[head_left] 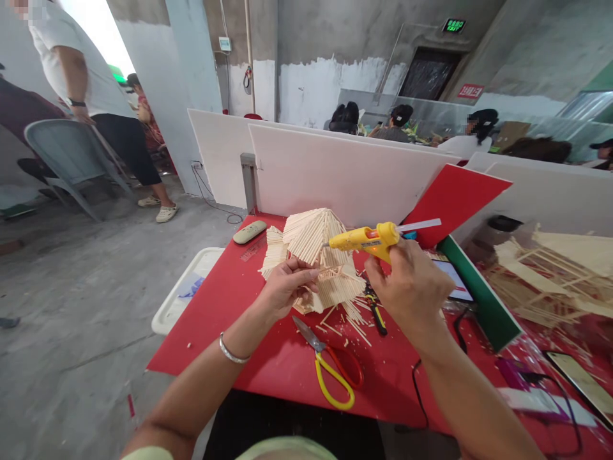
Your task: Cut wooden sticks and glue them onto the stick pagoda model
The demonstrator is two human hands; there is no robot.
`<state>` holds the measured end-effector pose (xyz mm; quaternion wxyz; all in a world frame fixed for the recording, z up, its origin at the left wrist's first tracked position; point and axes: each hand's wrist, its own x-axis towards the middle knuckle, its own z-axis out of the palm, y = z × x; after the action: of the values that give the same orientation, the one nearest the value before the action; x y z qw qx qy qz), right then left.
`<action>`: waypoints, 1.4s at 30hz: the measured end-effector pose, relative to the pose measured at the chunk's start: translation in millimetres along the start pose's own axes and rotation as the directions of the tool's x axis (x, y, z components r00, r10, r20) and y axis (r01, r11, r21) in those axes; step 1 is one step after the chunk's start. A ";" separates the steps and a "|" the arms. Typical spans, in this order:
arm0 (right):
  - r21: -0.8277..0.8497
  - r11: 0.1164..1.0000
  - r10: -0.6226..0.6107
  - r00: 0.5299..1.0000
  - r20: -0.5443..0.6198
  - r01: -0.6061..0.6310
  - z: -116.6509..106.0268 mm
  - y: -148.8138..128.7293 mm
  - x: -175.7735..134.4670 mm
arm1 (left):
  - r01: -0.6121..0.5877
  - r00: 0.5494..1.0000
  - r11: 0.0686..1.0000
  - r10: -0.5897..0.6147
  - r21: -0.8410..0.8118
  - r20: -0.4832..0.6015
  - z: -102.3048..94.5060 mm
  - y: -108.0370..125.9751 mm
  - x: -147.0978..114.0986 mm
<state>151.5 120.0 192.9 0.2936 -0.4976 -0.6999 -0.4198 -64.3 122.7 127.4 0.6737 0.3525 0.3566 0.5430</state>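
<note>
In my right hand [414, 281] is a yellow hot glue gun [366, 239] with a clear glue stick out of its back; its nozzle points left at the roof of a small house model [316, 236] made of thin wooden sticks. My left hand [292, 281] is at the model's near side, fingers pinched together close under the roof edge. Whatever those fingertips hold is too small to make out. Loose wooden sticks [357, 326] lie beside the model. Nearer me are scissors [330, 364] with red and yellow handles, blades spread.
Pliers [377, 313] lie right of the model on the red tabletop [205, 338]. White boards [335, 172] stand behind, a green board [483, 300] at right. A second stick model [541, 268] stands beyond it. A person [90, 83] stands at left.
</note>
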 end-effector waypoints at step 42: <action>0.029 0.999 0.014 1.000 0.022 -0.014 2.1 -2.7 1.0 | -0.050 0.998 0.996 0.053 -0.077 0.030 -7.5 -4.8 7.5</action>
<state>148.6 121.8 191.9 0.2963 -0.5027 -0.7056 -0.4021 -67.3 129.9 118.8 0.6780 0.3440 0.3156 0.5677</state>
